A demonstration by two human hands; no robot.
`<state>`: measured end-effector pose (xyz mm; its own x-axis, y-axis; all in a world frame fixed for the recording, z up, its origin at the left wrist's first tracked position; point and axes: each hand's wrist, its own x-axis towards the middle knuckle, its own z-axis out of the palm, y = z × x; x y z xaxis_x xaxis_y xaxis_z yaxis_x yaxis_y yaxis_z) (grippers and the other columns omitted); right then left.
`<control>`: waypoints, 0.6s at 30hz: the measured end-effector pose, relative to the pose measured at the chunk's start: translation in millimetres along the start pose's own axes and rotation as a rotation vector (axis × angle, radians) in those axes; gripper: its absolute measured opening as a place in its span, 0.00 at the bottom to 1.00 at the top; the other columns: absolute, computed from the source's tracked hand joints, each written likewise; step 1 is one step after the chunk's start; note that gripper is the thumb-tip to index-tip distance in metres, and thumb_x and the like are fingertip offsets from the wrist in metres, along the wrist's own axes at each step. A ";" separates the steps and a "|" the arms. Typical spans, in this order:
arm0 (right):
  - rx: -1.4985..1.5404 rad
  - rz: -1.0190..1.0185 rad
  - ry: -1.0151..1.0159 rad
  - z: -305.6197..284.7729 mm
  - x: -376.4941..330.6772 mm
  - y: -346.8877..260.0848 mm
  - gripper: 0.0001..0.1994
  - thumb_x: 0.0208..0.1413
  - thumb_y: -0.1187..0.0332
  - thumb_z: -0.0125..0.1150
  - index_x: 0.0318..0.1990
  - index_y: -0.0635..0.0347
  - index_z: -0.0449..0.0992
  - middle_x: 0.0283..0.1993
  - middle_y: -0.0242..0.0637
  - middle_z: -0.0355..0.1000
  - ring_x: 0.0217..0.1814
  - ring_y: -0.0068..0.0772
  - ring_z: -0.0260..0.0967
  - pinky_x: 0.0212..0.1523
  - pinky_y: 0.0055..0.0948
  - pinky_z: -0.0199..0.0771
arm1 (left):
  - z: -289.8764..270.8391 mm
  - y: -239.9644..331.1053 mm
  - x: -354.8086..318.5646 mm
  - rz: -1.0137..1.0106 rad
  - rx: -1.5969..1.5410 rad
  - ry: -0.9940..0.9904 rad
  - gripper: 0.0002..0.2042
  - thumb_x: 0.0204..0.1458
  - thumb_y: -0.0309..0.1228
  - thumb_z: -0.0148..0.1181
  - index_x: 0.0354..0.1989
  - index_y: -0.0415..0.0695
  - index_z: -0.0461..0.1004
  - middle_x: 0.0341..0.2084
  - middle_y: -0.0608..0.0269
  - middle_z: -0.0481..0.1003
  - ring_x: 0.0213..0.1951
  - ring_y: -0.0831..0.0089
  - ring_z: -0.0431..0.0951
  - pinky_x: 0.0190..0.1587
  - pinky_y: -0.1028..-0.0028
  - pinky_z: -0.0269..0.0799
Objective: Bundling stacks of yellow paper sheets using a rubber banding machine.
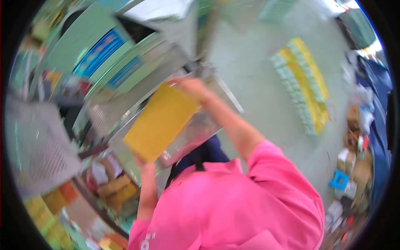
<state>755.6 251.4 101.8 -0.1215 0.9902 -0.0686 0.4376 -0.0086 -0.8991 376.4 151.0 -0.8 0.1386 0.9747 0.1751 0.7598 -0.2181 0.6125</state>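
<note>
A flat yellow rectangle [161, 121], a sheet or a thin stack of sheets, is held tilted in front of my body. My right hand [191, 88] grips its far upper corner, fingers closed over the edge. At the near lower corner my left hand [143, 160] supports it, with most of its fingers hidden beneath. Under the yellow piece lies a shiny metal-edged work surface [200, 127], partly covered by it. Motion blur smears the hands and the surface.
A pale green machine [106, 54] with blue labels stands at the far left. A grey perforated panel [41, 146] is at the left, near a box of cardboard scraps [114, 181]. Yellow and pale green bundles [302, 85] lie on the floor; cartons [354, 166] line the right side.
</note>
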 end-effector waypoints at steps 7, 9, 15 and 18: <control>0.777 0.136 0.126 19.9 -29.5 30.2 0.20 0.63 0.54 0.49 0.51 0.57 0.78 0.52 0.34 0.75 0.55 0.25 0.68 0.58 0.25 0.64 | 45.4 81.3 19.9 -0.317 -0.708 -0.167 0.21 0.59 0.39 0.53 0.58 0.42 0.67 0.53 0.56 0.71 0.54 0.61 0.71 0.54 0.63 0.69; 0.791 0.145 0.187 21.2 -54.5 41.2 0.20 0.64 0.55 0.48 0.53 0.58 0.77 0.52 0.35 0.75 0.55 0.25 0.68 0.58 0.25 0.64 | 37.8 100.0 16.4 -0.360 -0.778 -0.235 0.22 0.60 0.40 0.52 0.59 0.42 0.66 0.54 0.57 0.71 0.55 0.62 0.71 0.54 0.64 0.68; 1.156 0.152 0.486 -13.4 -209.6 71.0 0.18 0.68 0.60 0.46 0.58 0.60 0.70 0.57 0.33 0.70 0.58 0.24 0.65 0.59 0.26 0.63 | 20.5 185.9 -24.1 -0.506 -0.962 -0.419 0.22 0.61 0.41 0.49 0.60 0.43 0.65 0.55 0.58 0.70 0.55 0.65 0.71 0.55 0.65 0.67; 1.397 0.312 0.719 -56.9 -316.0 89.9 0.18 0.67 0.62 0.47 0.61 0.57 0.67 0.56 0.32 0.69 0.58 0.23 0.65 0.58 0.27 0.65 | 56.0 294.0 -28.4 -0.570 -1.030 -0.548 0.22 0.62 0.42 0.48 0.61 0.43 0.64 0.56 0.59 0.70 0.55 0.66 0.70 0.56 0.65 0.67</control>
<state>884.0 -54.3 67.2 0.4140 0.7789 -0.4710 -0.8050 0.0717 -0.5890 631.4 61.9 131.1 0.3858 0.7809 -0.4913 -0.0036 0.5337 0.8456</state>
